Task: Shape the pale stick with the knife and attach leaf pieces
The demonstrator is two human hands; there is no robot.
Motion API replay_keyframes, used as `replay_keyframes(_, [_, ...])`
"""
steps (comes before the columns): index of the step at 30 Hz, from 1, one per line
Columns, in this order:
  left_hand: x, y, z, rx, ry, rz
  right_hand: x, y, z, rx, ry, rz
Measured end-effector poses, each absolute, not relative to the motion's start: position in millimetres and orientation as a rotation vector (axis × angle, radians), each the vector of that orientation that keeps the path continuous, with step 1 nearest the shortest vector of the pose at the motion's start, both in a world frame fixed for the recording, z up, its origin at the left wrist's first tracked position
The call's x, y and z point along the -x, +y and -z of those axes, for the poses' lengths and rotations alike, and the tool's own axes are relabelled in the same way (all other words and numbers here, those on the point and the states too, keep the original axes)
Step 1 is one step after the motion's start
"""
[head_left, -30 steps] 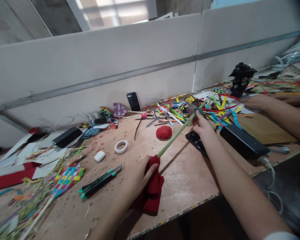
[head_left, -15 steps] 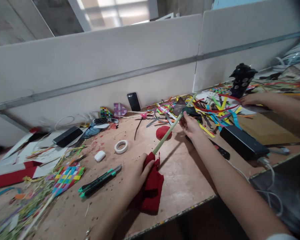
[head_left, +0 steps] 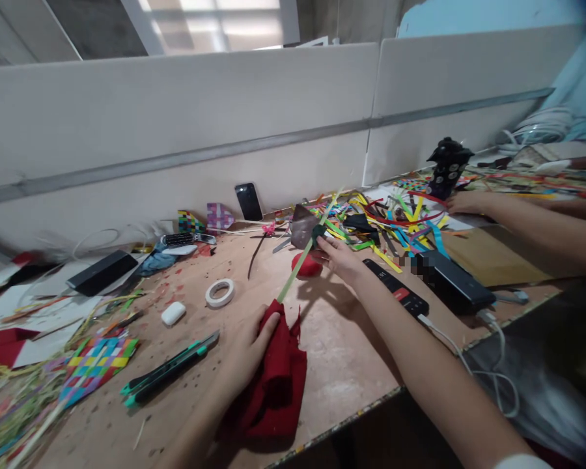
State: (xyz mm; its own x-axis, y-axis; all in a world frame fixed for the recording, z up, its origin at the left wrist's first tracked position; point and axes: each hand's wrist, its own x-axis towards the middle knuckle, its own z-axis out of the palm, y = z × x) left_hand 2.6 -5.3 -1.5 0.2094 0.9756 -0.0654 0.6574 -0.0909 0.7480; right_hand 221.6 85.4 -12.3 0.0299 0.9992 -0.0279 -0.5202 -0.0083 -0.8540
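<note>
My left hand [head_left: 254, 345] is closed around red cloth [head_left: 283, 397], which is wrapped about the near end of a pale green stick [head_left: 295, 273]. The loose part of the cloth hangs down over the tabletop. Further along the stick, my right hand [head_left: 339, 259] has its fingertips on a small dark green cloth-like scrap [head_left: 318, 232] against the stick. The stick slants up and away above the table. Behind my right fingers, a round red lump [head_left: 303, 267] lies on the table. A brown, shiny piece [head_left: 303, 225] shows beside the stick.
A green-black utility knife [head_left: 170, 371], tape roll [head_left: 220, 293] and white earbud case [head_left: 173, 314] lie left. Colourful paper strips [head_left: 400, 221] are heaped behind. A phone [head_left: 395, 286] and black box [head_left: 454, 280] sit right. Another person's hand [head_left: 469, 202] reaches in by a dark lantern-shaped object [head_left: 449, 166].
The view has turned slightly right. My right hand has come a little nearer my left along the stick, and the dark green scrap now shows at its fingertips.
</note>
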Motion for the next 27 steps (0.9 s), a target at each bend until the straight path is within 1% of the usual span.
replay_keyframes(4, [-4,-7,0,-1.778,1.508,-0.625,-217,81,10,0.783,-0.758,-1.484])
replay_keyframes(9, [-8,-11,-5,-1.724,1.507,-0.581,-219,87,14,0.660,-0.702,-1.390])
replay_keyframes(16, [-11,-13,-8,-1.614,1.480,-0.648,-216,86,11,0.638,-0.658,-1.369])
replay_keyframes(23, [-11,-12,-8,-1.567,1.417,-0.704,-187,69,9,0.724,-0.779,-1.565])
replay_keyframes(27, [-10,-11,-5,-1.459,1.421,-0.705,-180,67,8,0.779,-0.731,-1.560])
